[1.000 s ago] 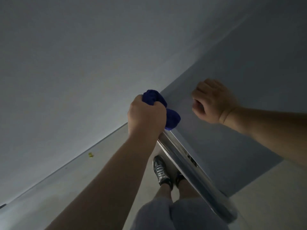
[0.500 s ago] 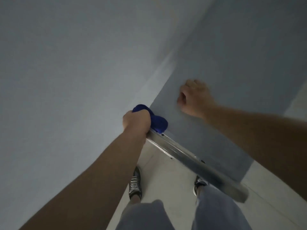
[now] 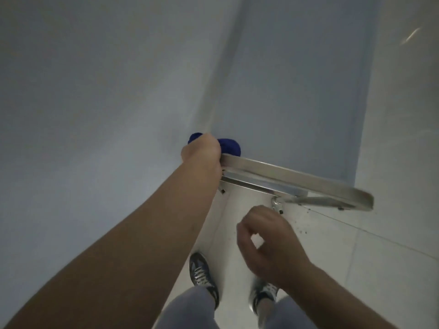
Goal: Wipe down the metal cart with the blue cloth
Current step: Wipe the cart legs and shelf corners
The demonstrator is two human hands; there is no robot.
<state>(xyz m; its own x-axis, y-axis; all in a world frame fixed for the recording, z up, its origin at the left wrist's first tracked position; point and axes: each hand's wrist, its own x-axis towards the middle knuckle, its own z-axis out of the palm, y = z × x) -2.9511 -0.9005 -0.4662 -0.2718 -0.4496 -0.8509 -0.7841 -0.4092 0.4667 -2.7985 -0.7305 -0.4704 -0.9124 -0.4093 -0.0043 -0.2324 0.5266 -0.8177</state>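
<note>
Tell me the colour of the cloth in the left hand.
Deep blue. The cloth shows best in the head view.

Bunched blue cloth [image 3: 229, 146] lies on the left corner of the metal cart [image 3: 297, 176].

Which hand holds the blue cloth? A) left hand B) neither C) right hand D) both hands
A: the left hand grips the blue cloth at the rim of the metal cart, while the right hand hangs free below, holding nothing.
</note>
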